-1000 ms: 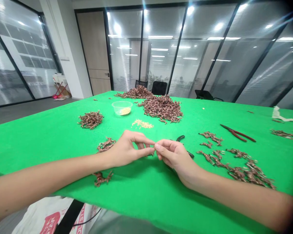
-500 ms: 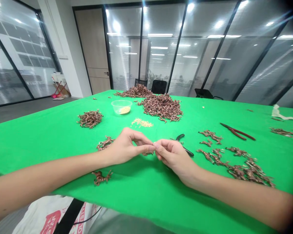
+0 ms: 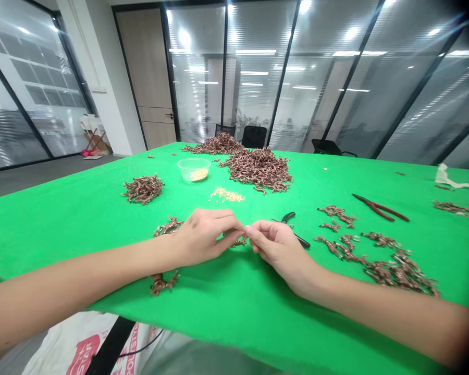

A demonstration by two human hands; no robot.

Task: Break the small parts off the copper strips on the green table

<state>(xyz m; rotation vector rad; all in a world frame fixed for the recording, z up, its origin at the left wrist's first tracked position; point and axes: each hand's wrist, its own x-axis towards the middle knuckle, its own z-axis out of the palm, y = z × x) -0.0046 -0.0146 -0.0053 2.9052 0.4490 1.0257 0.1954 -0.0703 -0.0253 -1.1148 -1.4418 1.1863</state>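
Over the green cloth, the fingertips of my left hand [image 3: 209,237] and my right hand [image 3: 275,250] meet in a pinch. Whatever sits between them is too small or too hidden to make out. Just behind the fingertips, a small copper-brown animal-shaped figure [image 3: 239,242] shows partly on the cloth. Another cluster of brown figures [image 3: 169,226] lies beyond my left wrist, partly covered by the hand. Nearer the front edge, below my left forearm, rests one more figure [image 3: 164,284]. Black-handled pliers [image 3: 301,240] lie behind my right hand, which hides part of them.
Large heaps of brown figures [image 3: 258,169] stand at the back, a smaller pile [image 3: 143,189] at left. A clear bowl [image 3: 185,167] holds pale yellow bits; more bits [image 3: 227,195] lie loose nearby. Red-handled pliers [image 3: 381,208] and scattered figures [image 3: 402,271] are at right, with white paper [image 3: 449,177] farther off.
My left hand has rolled over, its back turned more upward and its fingers curled closer together. My right hand stays nearly in place, still pinching. The objects on the cloth have not moved.
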